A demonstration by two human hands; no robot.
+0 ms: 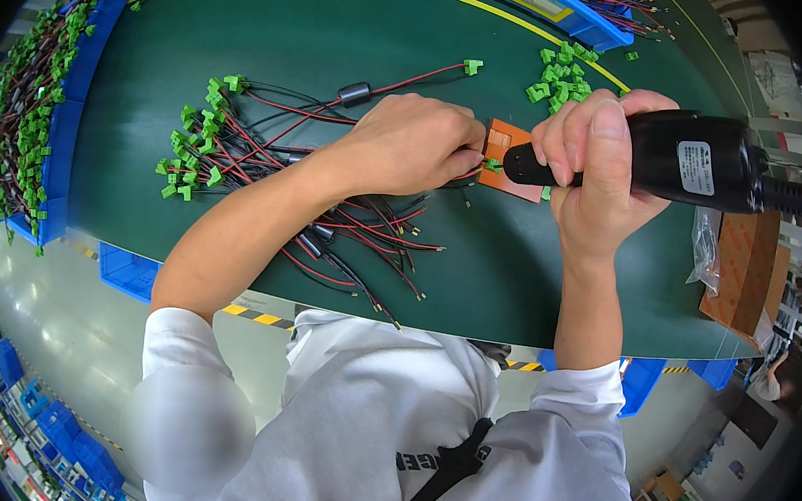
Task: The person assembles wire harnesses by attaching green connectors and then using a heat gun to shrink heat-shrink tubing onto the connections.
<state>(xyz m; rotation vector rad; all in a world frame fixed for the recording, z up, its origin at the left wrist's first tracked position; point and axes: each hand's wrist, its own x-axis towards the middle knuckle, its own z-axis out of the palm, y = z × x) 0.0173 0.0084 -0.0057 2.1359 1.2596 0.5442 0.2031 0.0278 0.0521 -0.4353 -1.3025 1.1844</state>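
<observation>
My right hand (599,163) is wrapped around a black electric screwdriver (658,144), which lies nearly level with its tip pointing left. That tip reaches over an orange block (514,183) on the bench, beside a green terminal connector (494,165) seated there. Against the block's left edge, my left hand (416,137) is closed in a pinch on a cable end leading to this connector; the fingertips partly hide it. Under and around my left forearm spreads a heap of red and black cables (267,148) with green connectors and black cylinders.
Loose green connectors (559,81) lie beyond the block. A blue bin (96,81) full of cables stands at left, and another blue bin (583,18) at the far edge. At right are a cardboard box (743,266) and a plastic bag (706,249). The green bench (512,289) ends near my body.
</observation>
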